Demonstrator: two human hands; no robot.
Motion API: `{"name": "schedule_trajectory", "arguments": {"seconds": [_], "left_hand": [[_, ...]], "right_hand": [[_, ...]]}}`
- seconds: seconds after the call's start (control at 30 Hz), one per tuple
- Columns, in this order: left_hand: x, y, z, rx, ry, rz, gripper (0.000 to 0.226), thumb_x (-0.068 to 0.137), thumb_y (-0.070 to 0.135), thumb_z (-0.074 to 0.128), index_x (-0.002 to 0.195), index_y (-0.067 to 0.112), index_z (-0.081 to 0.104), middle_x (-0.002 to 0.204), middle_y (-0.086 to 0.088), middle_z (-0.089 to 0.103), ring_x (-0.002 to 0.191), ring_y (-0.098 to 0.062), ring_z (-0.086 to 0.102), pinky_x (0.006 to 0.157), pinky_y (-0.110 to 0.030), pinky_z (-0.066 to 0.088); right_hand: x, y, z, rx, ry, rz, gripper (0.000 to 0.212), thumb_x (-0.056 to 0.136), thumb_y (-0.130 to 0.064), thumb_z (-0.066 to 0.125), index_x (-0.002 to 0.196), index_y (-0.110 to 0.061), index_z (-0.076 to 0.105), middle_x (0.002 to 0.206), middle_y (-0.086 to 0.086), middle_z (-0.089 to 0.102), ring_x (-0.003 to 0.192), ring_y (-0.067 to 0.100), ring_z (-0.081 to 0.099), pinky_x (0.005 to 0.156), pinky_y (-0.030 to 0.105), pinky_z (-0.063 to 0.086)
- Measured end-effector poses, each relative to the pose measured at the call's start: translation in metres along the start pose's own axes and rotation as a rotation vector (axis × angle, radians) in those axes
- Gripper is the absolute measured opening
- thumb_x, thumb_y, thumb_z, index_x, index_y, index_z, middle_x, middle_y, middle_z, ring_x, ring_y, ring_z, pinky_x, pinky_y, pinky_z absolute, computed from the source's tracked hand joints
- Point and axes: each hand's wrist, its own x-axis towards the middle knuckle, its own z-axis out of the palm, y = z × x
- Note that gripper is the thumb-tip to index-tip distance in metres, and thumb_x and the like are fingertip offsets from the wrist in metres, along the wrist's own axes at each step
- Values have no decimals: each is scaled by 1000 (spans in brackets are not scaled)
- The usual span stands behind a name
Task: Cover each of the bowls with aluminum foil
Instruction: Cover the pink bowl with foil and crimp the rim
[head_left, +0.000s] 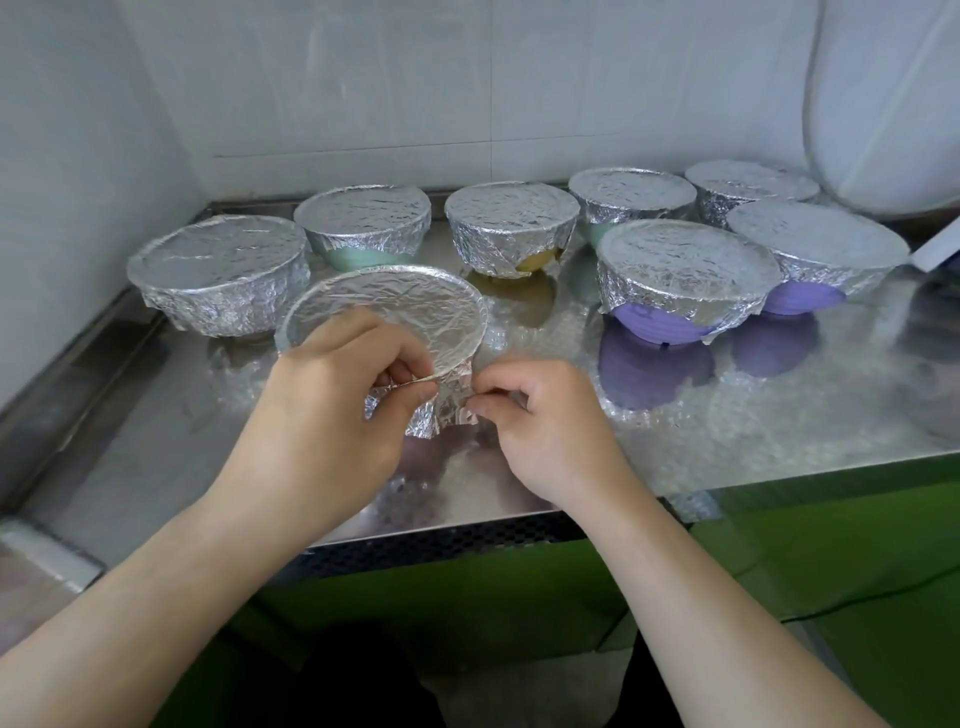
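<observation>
Eight bowls were sitting on the steel counter and every one already had foil over its top. The one being worked on, the near bowl, was at the front left and tipped toward the camera, so you mostly saw its crinkled foil lid; the bowl itself was totally hidden under foil and hands, and I couldn't tell its colour. The left hand had its fingers curled over the near rim, pinching a fold of the foil skirt between thumb and fingertips. The right hand was just beside it, fingers curled in tight, pinching the edge of that same skirt from the right. Behind it, the far-left bowl was wrapped all the way down, nothing of it showing. The green bowl only peeked out at its base, and the yellow bowl showed just a sliver low on its right side. The next one back, the fourth bowl, had a bit of pale green showing at its lower left and was partly blocked by the front purple bowl. The back-right bowl was all foil, half hidden behind the second purple bowl. A white thing at the right edge was cut off, couldn't make it out.
</observation>
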Motion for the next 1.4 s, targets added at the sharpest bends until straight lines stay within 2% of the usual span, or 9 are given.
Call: {"name": "schedule_trajectory", "arguments": {"seconds": [0.13,0.4,0.6,0.7,0.8,0.93,1.07,1.2,1.4], "left_hand": [[0,0,-1,-38,-3,-25,19,82,1,81,88,17,71,86,8,62,81,-6,58,76,-6,39],[2,-4,-4,-76,-14,-44,19,82,2,81,86,18,71,85,7,63,81,-13,59,74,-9,41],[0,-1,-2,-104,-27,-50,19,83,2,81,86,18,71,84,9,62,83,-12,59,74,-9,42],[1,0,-2,-94,-25,-35,19,83,2,81,86,18,71,85,10,62,83,-12,60,75,-8,41],[1,1,-3,-77,-19,-17,19,83,1,81,86,18,71,86,10,62,83,-10,59,76,-6,39],[0,0,-2,-56,-4,1,20,82,1,81,87,17,71,86,10,62,83,-7,59,77,-7,39],[1,-1,-3,-62,0,14,19,82,2,82,87,16,71,86,8,62,82,-8,58,77,-9,41],[1,-1,-3,-86,-16,23,16,83,4,82,87,15,70,86,9,60,82,-8,58,77,-9,41],[1,-2,-3,-85,-29,22,16,84,4,81,87,15,70,85,10,60,82,-10,57,76,-10,40]], "right_hand": [[4,-5,2,108,27,164,20,88,-16,85,84,-24,68,75,-11,73,68,2,67,65,16,47],[12,-5,7,-265,94,8,46,76,-45,92,86,-26,51,74,-10,61,72,18,60,66,46,52],[14,-4,13,-486,230,-28,61,70,-58,92,91,-24,46,81,-1,67,75,28,62,60,36,36],[12,-3,10,-529,243,-14,51,79,-45,91,93,-20,49,83,2,68,74,28,59,60,35,32],[8,0,7,-455,230,11,29,89,-15,74,93,-19,46,83,-1,62,78,29,58,60,38,34],[1,0,-3,61,326,-115,29,86,10,64,99,-14,54,88,1,54,80,23,54,70,41,49],[-3,-9,-7,273,184,-267,31,85,2,83,109,-9,67,108,1,59,81,25,64,72,41,56],[2,-7,-3,251,214,-231,22,82,-2,88,97,-12,75,95,-2,62,88,22,65,71,39,57],[3,-5,1,212,204,-166,35,79,1,88,100,-20,71,87,-7,57,80,17,65,70,32,58]]}}
